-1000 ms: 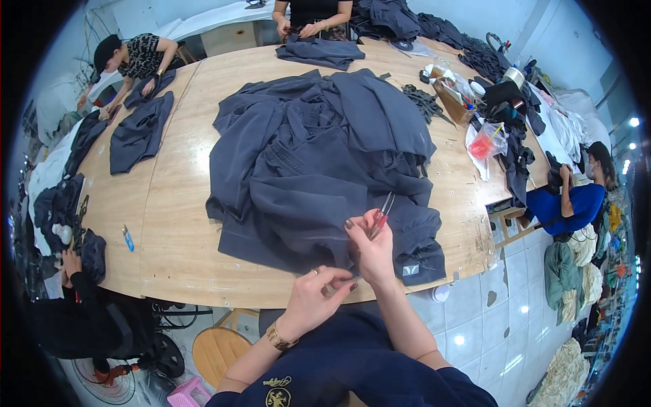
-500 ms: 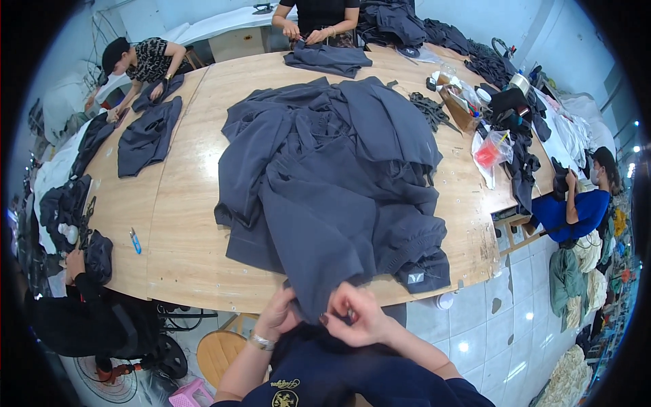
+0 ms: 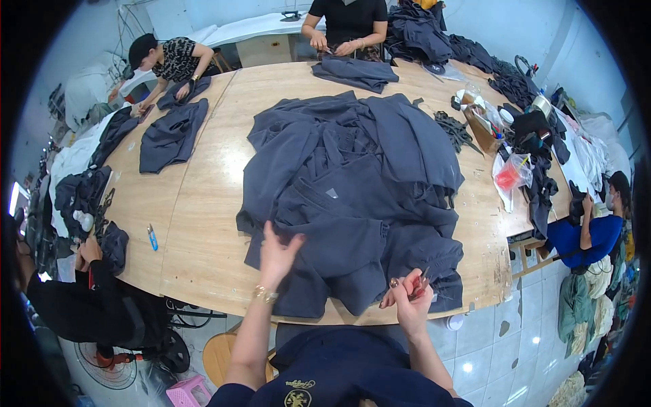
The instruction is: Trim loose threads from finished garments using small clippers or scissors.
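Dark grey garments lie heaped on the wooden table in front of me. On top, nearest me, is a pair of grey shorts (image 3: 339,254) with a gathered waistband and a small light label. My left hand (image 3: 277,256) is over its left side with the thumb and fingers spread, holding nothing. My right hand (image 3: 412,303) is at the near right edge of the heap, closed around small red thread snips (image 3: 422,288) with the blades pointing up and away. Part of the snips is hidden in my fingers.
Blue thread snips (image 3: 152,237) lie on the wooden table (image 3: 203,224) at left. A red drink in a plastic bag (image 3: 510,175) and a brown box (image 3: 480,129) stand at right. Co-workers handle dark garments around the table. A wooden stool (image 3: 218,353) is below the near edge.
My hands have moved apart from the garment's near end, left hand forward, right hand to the right. The shorts now lie flatter, label showing. The whole view has shifted slightly.
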